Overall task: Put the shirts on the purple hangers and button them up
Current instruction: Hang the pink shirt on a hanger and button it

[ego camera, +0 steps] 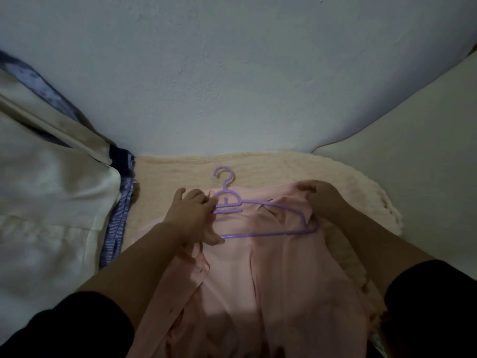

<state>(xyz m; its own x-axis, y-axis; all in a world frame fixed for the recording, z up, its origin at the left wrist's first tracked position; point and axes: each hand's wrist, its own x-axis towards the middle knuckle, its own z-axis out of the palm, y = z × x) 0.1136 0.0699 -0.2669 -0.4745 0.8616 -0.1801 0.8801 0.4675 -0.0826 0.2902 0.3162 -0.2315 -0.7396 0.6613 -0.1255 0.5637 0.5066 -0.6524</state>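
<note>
- Left hand: forearm comes in from lower left, dark sleeve at the elbow end. Back of hand faces up; fingers curled round the left end of the purple hanger — thumb sits by the lower bar's left tip, the other fingers reach over the short upper bars.
- Right hand: forearm comes in from lower right, also dark-sleeved. Knuckles up, fingers bent down and clamped on a fold of the pink shirt near its collar/shoulder.
- Hanger lies flat on top of the shirt, between the two sets of fingers. Hook points away from the person, just past the left fingertips. Its right shoulder end runs under the cloth bunched just below the right fingers; left end is bare, in the left grip.
- Shirt is spread open, collar end up by the fingers, body trailing back toward the person between the forearms. Front edge with a few buttons runs down beneath the left wrist — unbuttoned as far as it shows.
- Under the shirt: cream knitted blanket, showing beyond both sets of fingertips.
- Left of the left hand, apart from it: white cloth with a blue striped edge.
- Pale wall beyond.
</note>
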